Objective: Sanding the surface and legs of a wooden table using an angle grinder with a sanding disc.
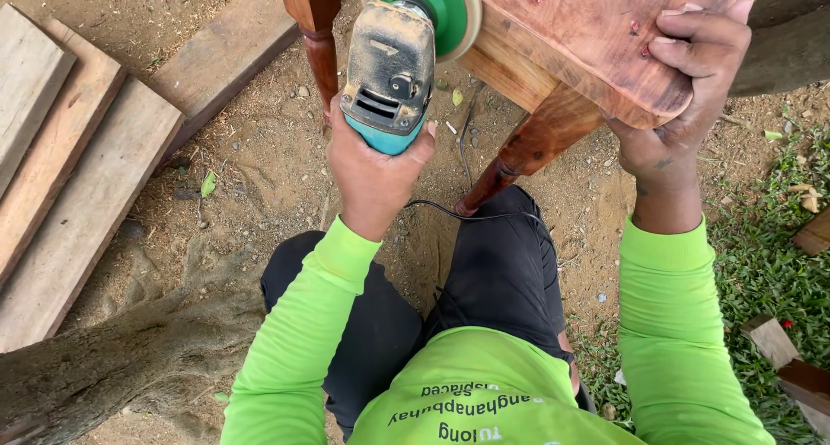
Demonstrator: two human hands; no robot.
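Weathered planks [78,168] lie on the dirt at far left. The left hand [376,172], arm stretched forward, is wrapped tight around the teal body of an angle grinder [393,64], its green-backed disc [437,8] against the edge of a reddish wooden table [588,30]. The right hand [687,90] clamps the tabletop's corner, fingers curled over its top. Grass [769,263] borders the right.

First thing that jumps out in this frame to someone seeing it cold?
The dusty teal angle grinder at top centre, gripped by the left hand, its green-backed disc against the edge of a reddish wooden table. The right hand clamps the table's corner at upper right. Bright lime-green sleeves fill the lower frame, with grey planks lying on the dirt at left.
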